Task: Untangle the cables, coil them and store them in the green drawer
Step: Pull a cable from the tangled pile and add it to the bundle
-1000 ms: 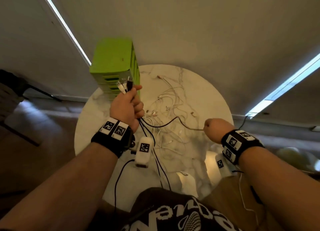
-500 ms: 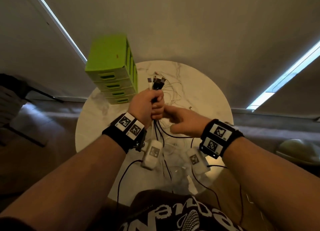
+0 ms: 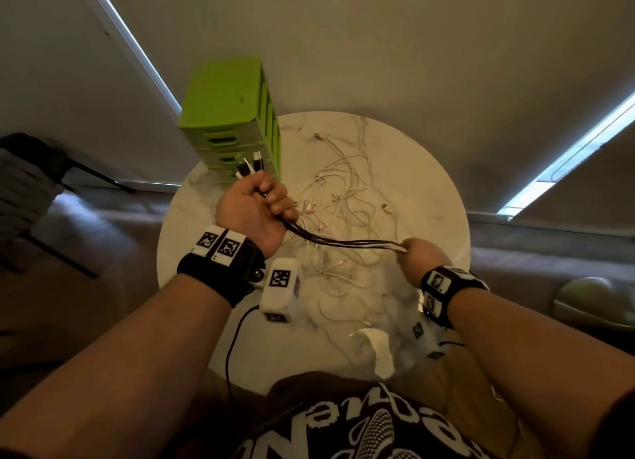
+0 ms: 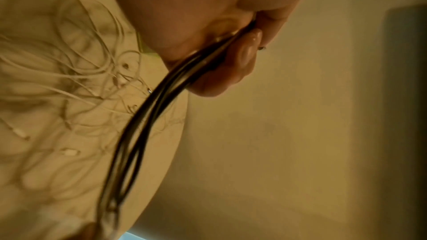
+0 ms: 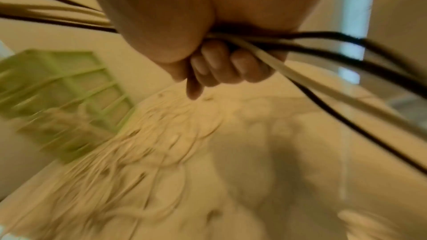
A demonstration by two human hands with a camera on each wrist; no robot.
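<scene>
A bundle of black and white cables (image 3: 347, 242) (image 4: 148, 116) (image 5: 323, 46) stretches between my two hands above the round marble table (image 3: 436, 183). My left hand (image 3: 256, 207) (image 4: 231, 56) grips the bundle near its plugs (image 3: 249, 166), which stick up in front of the green drawer unit (image 3: 228, 114) (image 5: 57, 98). My right hand (image 3: 417, 257) (image 5: 208, 65) is fisted round the same bundle further along, and the loose ends trail off past it. A tangle of thin white cables (image 3: 340, 200) (image 4: 69, 65) (image 5: 150, 143) lies on the table under the bundle.
The green drawer unit stands at the table's far left edge with its drawers closed. A dark chair (image 3: 31, 183) is at the left, a pale rounded object (image 3: 591, 300) at the right. Thin black leads (image 3: 233, 341) hang from the wrist cameras over my lap.
My hands met at the bundle half a second ago. The right hand has since slid rightwards along the cables, drawing them out straight; the left hand moved back left, near the drawers.
</scene>
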